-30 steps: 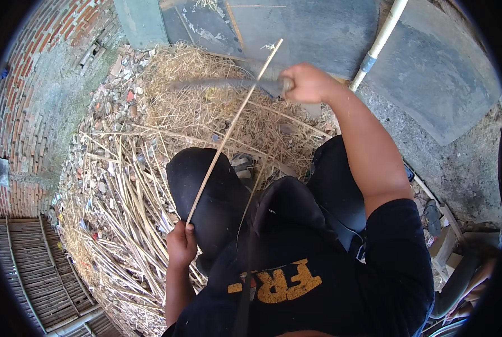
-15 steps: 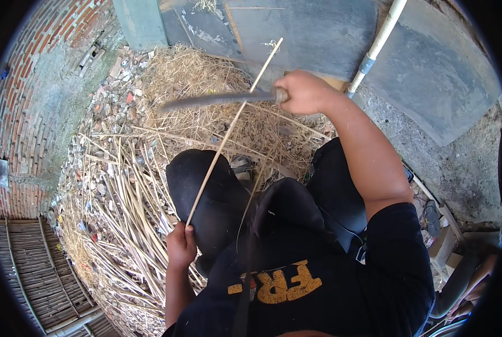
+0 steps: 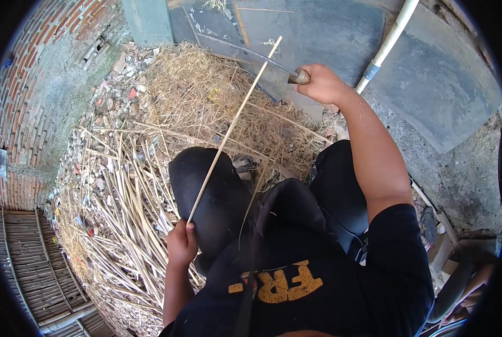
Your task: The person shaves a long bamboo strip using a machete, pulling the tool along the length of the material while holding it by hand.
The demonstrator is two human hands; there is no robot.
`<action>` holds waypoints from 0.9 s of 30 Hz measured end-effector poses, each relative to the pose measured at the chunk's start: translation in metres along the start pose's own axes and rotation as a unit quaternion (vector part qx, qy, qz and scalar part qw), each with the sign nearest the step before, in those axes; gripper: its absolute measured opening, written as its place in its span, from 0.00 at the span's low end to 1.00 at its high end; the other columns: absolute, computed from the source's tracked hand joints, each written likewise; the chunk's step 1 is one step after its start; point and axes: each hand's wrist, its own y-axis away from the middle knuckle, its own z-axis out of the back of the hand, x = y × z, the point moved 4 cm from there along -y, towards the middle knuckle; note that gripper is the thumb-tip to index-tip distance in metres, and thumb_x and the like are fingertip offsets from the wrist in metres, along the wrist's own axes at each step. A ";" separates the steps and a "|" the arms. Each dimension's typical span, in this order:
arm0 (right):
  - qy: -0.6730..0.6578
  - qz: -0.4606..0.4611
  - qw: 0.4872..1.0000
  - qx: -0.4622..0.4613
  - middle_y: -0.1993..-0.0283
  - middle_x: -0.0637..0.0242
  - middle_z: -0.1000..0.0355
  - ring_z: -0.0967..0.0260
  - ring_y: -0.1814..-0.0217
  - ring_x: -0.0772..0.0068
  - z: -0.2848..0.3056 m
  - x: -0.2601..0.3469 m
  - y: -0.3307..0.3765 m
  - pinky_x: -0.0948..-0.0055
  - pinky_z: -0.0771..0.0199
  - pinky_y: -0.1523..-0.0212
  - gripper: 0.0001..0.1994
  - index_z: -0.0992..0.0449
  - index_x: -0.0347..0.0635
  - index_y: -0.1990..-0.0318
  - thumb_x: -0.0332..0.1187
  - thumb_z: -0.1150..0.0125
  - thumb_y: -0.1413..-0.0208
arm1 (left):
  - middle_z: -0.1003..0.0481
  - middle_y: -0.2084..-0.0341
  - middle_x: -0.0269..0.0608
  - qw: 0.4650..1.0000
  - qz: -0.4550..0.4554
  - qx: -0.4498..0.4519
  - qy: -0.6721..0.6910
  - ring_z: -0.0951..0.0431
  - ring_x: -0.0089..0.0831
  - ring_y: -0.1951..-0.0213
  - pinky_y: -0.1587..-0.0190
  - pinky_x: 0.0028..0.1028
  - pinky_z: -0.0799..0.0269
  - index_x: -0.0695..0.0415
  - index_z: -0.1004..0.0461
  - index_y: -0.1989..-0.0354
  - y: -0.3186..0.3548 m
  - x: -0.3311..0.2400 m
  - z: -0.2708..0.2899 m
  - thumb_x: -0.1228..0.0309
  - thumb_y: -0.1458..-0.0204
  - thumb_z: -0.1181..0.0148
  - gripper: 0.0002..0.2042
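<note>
Fingers of my left hand [image 3: 182, 244] are closed round the lower end of a long, thin bamboo strip [image 3: 214, 165]. The strip slants up and away to the right, over my left knee, with its far end free above the pile of shavings. My right hand [image 3: 323, 84] grips the wooden handle of a machete [image 3: 300, 76], arm stretched forward. Its blade, seen nearly edge-on, points left and crosses the strip close to its far end. Whether the blade touches the strip I cannot tell.
Straw-coloured shavings [image 3: 192, 90] are heaped in front of me. Many long bamboo strips [image 3: 136, 202] lie on rubble to my left. A brick wall [image 3: 29, 112] stands at the left, grey panels [image 3: 329, 28] at the back, and a pale pipe [image 3: 394, 36] leans at the right.
The machete has moved farther away and a little right, toward the strip's far end, and its blade has turned from broad side to edge-on. My left hand has barely moved.
</note>
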 end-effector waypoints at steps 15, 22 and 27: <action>-0.005 0.039 0.999 0.001 0.70 0.55 0.25 0.27 0.66 0.57 0.007 -0.008 -0.001 0.60 0.29 0.61 0.15 0.22 0.39 0.56 0.34 0.35 0.51 | 0.36 0.88 0.52 0.999 -0.022 -0.012 -0.024 0.29 0.51 0.83 0.78 0.41 0.38 0.61 0.38 0.75 0.001 0.005 -0.003 0.61 0.33 0.54 0.19; 0.001 0.011 1.000 0.020 0.58 0.50 0.21 0.24 0.53 0.51 0.001 -0.005 -0.002 0.60 0.26 0.51 0.21 0.22 0.42 0.49 0.37 0.35 0.52 | 0.35 0.88 0.51 0.999 -0.005 -0.008 -0.036 0.28 0.50 0.83 0.77 0.40 0.37 0.61 0.37 0.75 0.002 0.007 -0.005 0.61 0.33 0.54 0.19; -0.005 0.035 0.997 0.065 0.64 0.53 0.22 0.24 0.59 0.54 -0.007 0.016 0.006 0.61 0.26 0.56 0.19 0.22 0.40 0.51 0.35 0.34 0.51 | 0.34 0.88 0.52 1.000 -0.001 -0.024 -0.008 0.30 0.54 0.83 0.78 0.41 0.37 0.60 0.37 0.75 0.002 0.003 -0.003 0.63 0.35 0.50 0.17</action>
